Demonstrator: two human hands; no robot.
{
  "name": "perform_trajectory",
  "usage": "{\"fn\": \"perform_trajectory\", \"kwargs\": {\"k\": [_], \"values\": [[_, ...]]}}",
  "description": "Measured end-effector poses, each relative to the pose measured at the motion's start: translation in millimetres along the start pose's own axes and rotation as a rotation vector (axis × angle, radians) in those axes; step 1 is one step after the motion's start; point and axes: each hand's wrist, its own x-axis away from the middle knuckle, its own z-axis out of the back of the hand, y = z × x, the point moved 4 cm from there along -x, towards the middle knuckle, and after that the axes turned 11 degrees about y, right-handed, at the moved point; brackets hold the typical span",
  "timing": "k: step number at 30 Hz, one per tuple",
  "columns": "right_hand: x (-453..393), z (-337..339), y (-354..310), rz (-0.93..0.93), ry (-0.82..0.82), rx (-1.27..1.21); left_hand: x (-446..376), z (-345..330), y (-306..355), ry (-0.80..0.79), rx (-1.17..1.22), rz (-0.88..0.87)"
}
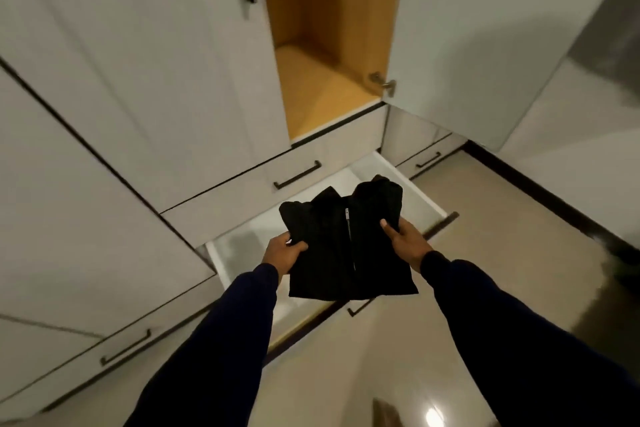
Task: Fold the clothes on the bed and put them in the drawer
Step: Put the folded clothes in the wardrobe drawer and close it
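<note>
Wardrobe [138, 80]: flat matte white panels, one door open on a bare tan wood shelf. Drawer [420, 199], white inside, pulled out low over glossy floor. Jacket [346, 246]: black, soft, folded square w/ metal zip, held above the drawer. Left hand [282, 253] and right hand [401, 237] each grip an edge. Risk: limp fabric could sag and unfold on release, or snag the drawer front.

I see white wardrobe doors [145, 55], one open on a bare wooden shelf [318, 87], above glossy beige floor [398, 357].
</note>
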Motion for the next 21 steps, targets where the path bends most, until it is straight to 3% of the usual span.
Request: {"fn": "perform_trajectory", "kwargs": {"k": [6,21], "values": [[-53.5,-99.4,9.7,0.063,-0.178,0.148,-29.2,47.9,-73.1,0.172,-0.091,0.051],[-180.7,-251.3,162.3,0.084,-0.416,0.437,-134.3,11.8,-225.0,0.453,-0.174,0.227]]}}
